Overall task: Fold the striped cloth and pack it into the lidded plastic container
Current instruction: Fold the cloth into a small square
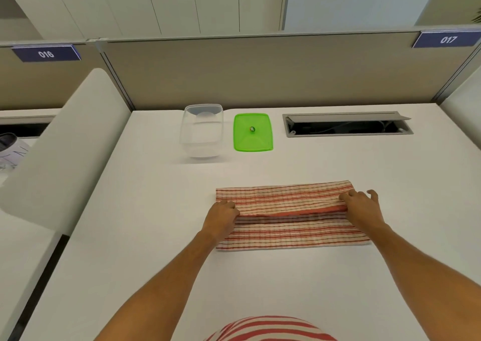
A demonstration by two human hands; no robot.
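Note:
The red-and-cream striped cloth (pixel 286 218) lies on the white table (pixel 156 223) as a wide band, its far half folded over toward me. My left hand (pixel 222 217) grips the folded edge at the cloth's left end. My right hand (pixel 360 208) holds the same edge at the right end, fingers curled over it. Behind the cloth stands the clear plastic container (pixel 201 131), open and empty. Its green lid (pixel 253 132) lies flat on the table just to the right of it.
A grey cable hatch (pixel 347 126) is sunk into the table at the back right. A beige partition (pixel 260 72) closes the far edge. A white divider (pixel 65 145) borders the left side, with another desk beyond it.

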